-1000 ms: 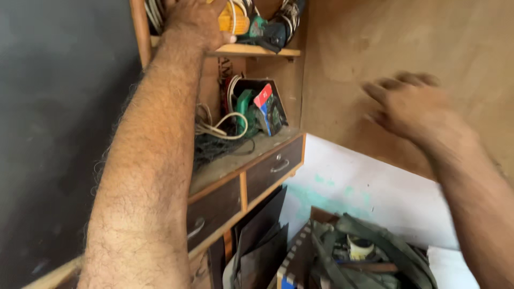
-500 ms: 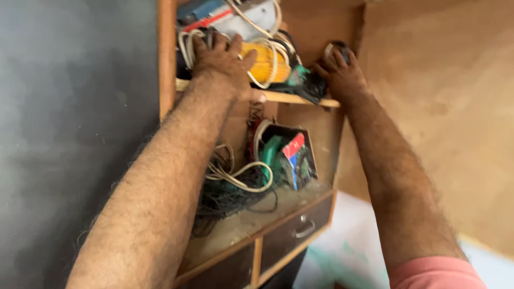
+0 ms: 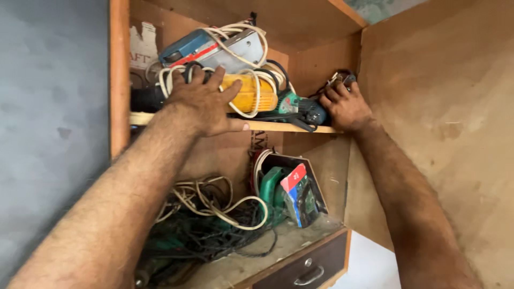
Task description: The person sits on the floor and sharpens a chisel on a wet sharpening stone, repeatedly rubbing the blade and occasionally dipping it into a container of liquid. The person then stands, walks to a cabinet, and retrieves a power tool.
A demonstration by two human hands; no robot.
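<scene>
My left hand [image 3: 201,101] rests with spread fingers on a yellow power tool [image 3: 251,93] wrapped in white cord on the upper wooden shelf [image 3: 289,127]. A blue and grey power tool [image 3: 214,48] lies on top of the pile. My right hand [image 3: 345,107] reaches into the shelf's right back corner and closes on a small dark metal part [image 3: 342,79] beside a green power tool [image 3: 300,107]. What exactly the right fingers grip is partly hidden.
On the lower shelf lie tangled white and black cables [image 3: 214,214] and a green tool in an open box [image 3: 292,192]. A dark drawer with a metal handle [image 3: 308,273] sits below. A grey wall is at left, a plywood panel [image 3: 444,134] at right.
The view has risen toward the upper shelf. My right hand moved from open air into the shelf's right corner. My left hand stays on the yellow tool.
</scene>
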